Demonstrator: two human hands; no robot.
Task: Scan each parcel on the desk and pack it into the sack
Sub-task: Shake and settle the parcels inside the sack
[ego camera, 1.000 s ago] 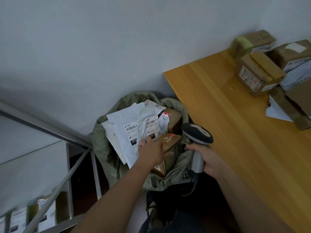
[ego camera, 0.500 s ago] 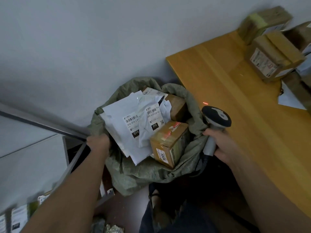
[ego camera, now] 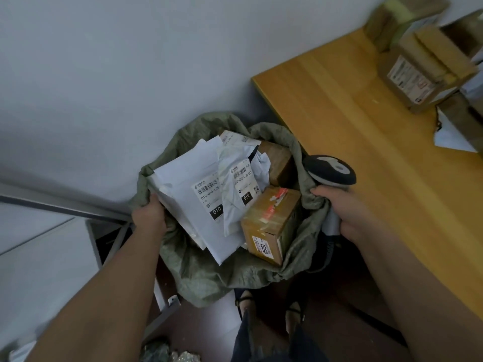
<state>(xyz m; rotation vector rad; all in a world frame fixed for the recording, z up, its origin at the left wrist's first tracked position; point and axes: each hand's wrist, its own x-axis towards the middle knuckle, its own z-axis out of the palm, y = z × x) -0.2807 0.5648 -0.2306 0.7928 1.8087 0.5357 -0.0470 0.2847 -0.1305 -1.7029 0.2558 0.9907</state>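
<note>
Cut off at the right edge: wooden desk (ego camera: 360,131), smooth and yellow-brown, with a pile of brown boxes (ego camera: 423,74) at its far right end, blurry, labels too smeared to read; far box wrapped in tape, part out of view; a white scrap (ego camera: 452,137) near them, half hidden.

Down on the floor left of the desk: green sack (ego camera: 209,270), soft and crinkly, mouth wide open, stuffed full; bottom of sack hidden behind its own folds.

Inside the sack: big flat white mailer (ego camera: 193,194) on the left with a barcode label and a black "010" patch; smaller crumpled white mailer (ego camera: 235,186) lying over it; square brown cardboard box (ego camera: 271,223) near right, shiny tape and an orange strip on top; another brown box (ego camera: 279,160) behind, mostly covered.

Left hand (ego camera: 150,218) curled tight on the left rim of the sack, fingertips tucked out of sight in the cloth.

Right hand (ego camera: 347,212) squeezing the right rim of the sack plus the grey handle of the scanner (ego camera: 330,169); round dark scanner head poking out above the knuckles.

Two feet in sandals (ego camera: 269,309) near the bottom, dim and hard to see.
</note>
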